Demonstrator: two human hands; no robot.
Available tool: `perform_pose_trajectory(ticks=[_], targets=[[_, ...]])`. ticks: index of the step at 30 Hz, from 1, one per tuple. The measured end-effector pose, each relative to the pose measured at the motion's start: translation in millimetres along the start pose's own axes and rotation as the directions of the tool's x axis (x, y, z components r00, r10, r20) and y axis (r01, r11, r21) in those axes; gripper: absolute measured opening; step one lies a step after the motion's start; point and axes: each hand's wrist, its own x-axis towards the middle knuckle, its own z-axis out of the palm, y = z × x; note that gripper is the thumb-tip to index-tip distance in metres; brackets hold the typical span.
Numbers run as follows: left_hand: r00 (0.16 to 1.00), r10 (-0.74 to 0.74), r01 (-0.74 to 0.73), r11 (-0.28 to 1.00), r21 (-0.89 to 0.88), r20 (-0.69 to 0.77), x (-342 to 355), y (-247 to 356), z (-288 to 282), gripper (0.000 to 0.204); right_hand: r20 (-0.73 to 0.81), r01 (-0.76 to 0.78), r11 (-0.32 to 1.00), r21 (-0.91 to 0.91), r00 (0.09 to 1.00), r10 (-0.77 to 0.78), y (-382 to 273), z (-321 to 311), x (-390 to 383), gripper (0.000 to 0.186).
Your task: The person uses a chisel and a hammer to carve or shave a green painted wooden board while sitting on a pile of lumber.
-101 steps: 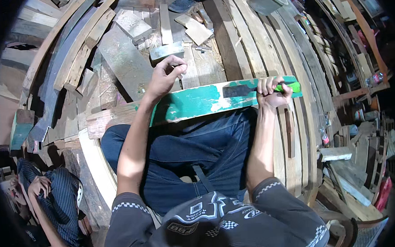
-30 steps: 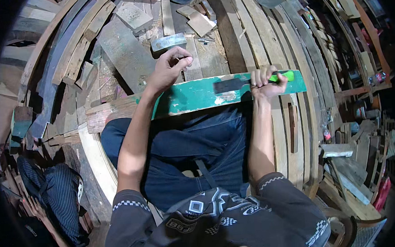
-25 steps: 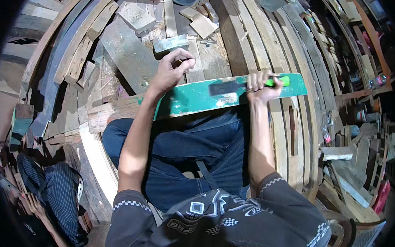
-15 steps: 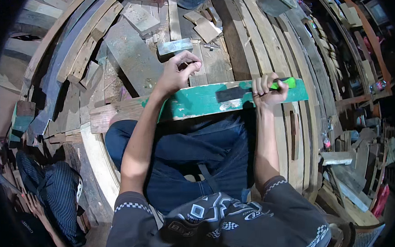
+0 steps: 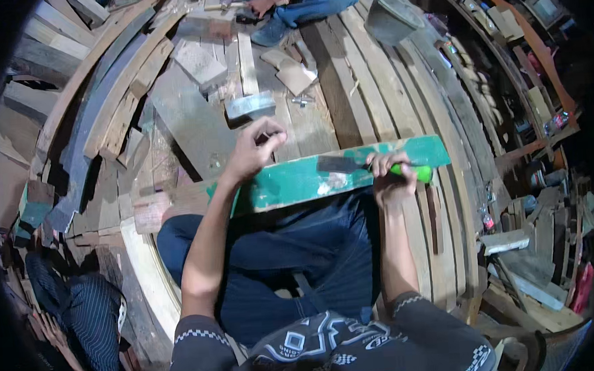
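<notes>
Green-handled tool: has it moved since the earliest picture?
Yes: against the board, the green-handled tool has shifted left, its handle now farther from the board's right end.

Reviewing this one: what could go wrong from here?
The broad-bladed tool in the right hand points toward the left forearm, which crosses the green-painted board; a slip along the paint could cut it.

No clamp shows on the board, so it might shift under a push.

Both hands look bare, so a splinter or blade nick seems possible.
</notes>
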Motion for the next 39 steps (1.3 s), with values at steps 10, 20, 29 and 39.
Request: perform_pose_trajectory(ticks=[10, 20, 29, 39], targets=[[0.995, -0.064, 0.048, 0.98, 0.191, 0.076, -17, 6, 2, 0.017, 0.368, 0.277, 0.311, -0.909, 0.883, 0.291, -79, 40, -91, 0.042], [0.99, 0.134, -0.14, 0.982, 0.126, 0.051, 0, -13, -5, 0.012, 0.351, 0.244, 0.252, -0.936, 0.64, 0.683, -32, 65, -138, 0.066], [0.996, 0.041, -0.051, 0.99, 0.13, 0.075, -13, -33, 0, 0.013, 0.241, 0.091, 0.446, -0.89, 0.926, 0.292, -16, 64, -178, 0.045], [0.995, -0.002, -0.012, 0.99, 0.143, 0.098, 1, -22, -13, 0.015, 0.131, -0.071, 0.431, -0.899, 0.898, 0.421, -20, 54, -164, 0.055]])
